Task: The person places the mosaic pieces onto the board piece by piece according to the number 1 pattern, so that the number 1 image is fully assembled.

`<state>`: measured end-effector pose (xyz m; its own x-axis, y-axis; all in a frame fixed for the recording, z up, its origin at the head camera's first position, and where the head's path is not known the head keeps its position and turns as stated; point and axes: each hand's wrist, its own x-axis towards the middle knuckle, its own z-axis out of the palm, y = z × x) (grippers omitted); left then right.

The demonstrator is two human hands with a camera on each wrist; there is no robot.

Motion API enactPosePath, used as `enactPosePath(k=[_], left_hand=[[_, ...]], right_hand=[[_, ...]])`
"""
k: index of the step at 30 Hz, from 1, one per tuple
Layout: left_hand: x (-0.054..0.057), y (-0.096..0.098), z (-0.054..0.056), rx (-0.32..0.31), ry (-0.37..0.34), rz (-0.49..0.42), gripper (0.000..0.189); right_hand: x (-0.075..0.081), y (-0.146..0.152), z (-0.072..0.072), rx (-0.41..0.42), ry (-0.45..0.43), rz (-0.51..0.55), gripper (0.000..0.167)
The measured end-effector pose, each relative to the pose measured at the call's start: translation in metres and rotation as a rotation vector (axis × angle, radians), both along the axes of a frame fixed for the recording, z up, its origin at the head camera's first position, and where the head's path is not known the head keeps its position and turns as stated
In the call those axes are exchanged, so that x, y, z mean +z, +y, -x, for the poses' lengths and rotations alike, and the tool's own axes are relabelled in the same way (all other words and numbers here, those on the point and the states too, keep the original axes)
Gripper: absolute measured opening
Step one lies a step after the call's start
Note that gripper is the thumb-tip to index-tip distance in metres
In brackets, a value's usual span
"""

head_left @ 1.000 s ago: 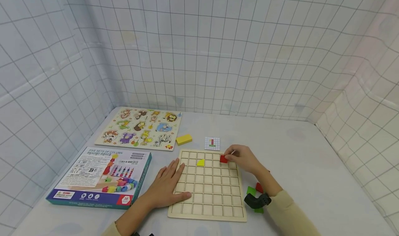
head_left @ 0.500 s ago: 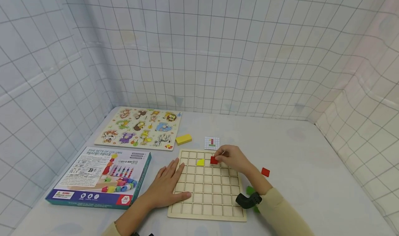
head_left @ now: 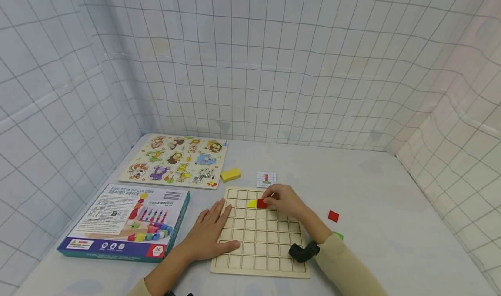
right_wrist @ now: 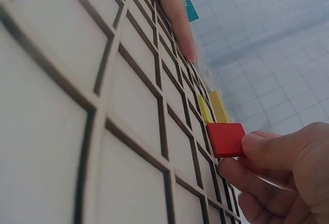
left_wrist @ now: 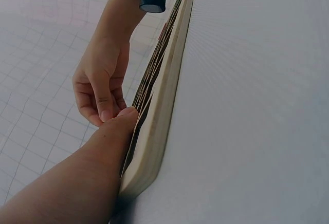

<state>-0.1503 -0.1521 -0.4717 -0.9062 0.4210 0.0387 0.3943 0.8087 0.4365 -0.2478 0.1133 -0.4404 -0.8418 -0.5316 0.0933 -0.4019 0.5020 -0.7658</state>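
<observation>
My right hand [head_left: 287, 201] pinches a red square tile [right_wrist: 226, 140] between thumb and fingers. In the head view the tile is over the wooden grid board [head_left: 260, 266], right beside a yellow tile [head_left: 252, 204] with one cut corner that lies in a cell of the second row. The right wrist view shows the red tile tilted at the cell ridges. My left hand [head_left: 211, 236] rests flat on the left edge of the board, fingers straight and thumb reaching over the cells. In the left wrist view only its thumb side [left_wrist: 110, 142] shows.
Behind the board lies a small pattern card [head_left: 266, 179], with a yellow block [head_left: 231, 174] to its left. An animal puzzle board [head_left: 174, 161] and a boxed bead set [head_left: 125, 222] lie at left. Right of the board are a loose red tile [head_left: 333, 216] and a partly hidden green tile [head_left: 339, 236].
My right hand has moved left across the board with the red tile, from near the right edge to beside the yellow tile. My left hand has stayed in place.
</observation>
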Motion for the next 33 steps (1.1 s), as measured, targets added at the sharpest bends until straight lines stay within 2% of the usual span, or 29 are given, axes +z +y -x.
enactPosePath(k=[8, 15, 22, 33], left_hand=[[0.0, 0.0, 0.0, 0.0, 0.0, -0.002, 0.102], [-0.001, 0.0, 0.0, 0.0, 0.008, -0.008, 0.102], [-0.002, 0.0, 0.0, 0.0, 0.015, -0.004, 0.102], [-0.003, 0.0, 0.001, 0.001, 0.014, 0.0, 0.103]], right_hand=[[-0.002, -0.001, 0.0, 0.007, 0.077, -0.037, 0.004], [-0.004, -0.002, 0.0, -0.003, 0.069, -0.065, 0.004], [-0.01, -0.002, 0.001, 0.006, 0.116, -0.113, 0.006], [-0.009, -0.002, 0.001, 0.002, 0.126, -0.116, 0.006]])
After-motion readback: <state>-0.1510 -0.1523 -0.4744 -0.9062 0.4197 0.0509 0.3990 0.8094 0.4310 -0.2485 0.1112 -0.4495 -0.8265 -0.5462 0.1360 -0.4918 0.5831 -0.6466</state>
